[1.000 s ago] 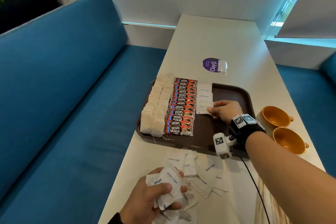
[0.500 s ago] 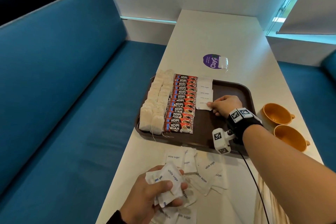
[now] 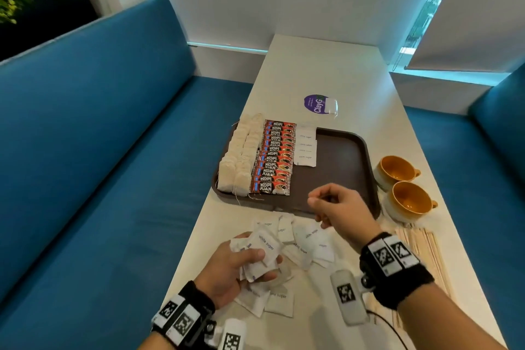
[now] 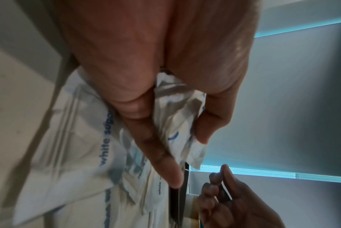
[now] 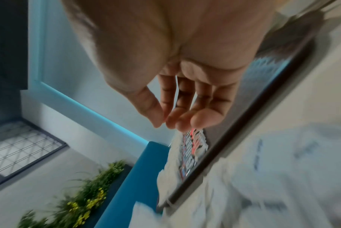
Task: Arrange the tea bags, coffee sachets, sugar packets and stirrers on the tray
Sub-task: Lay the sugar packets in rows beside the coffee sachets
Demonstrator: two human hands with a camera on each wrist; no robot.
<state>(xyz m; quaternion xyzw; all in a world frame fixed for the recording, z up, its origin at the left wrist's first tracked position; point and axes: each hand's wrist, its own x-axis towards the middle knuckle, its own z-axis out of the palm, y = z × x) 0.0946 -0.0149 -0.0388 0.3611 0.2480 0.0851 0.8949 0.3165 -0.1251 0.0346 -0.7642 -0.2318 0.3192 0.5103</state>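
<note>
Here left hand (image 3: pixel 233 267) grips crumpled white sugar packets (image 3: pixel 265 250), blue lettering.

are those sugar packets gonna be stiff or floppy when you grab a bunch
Probably floppy: the sugar packets in the left hand look crumpled and bent. Likely light, since one hand holds several. Loose ones on the table overlap untidily, so they may slide.
</note>
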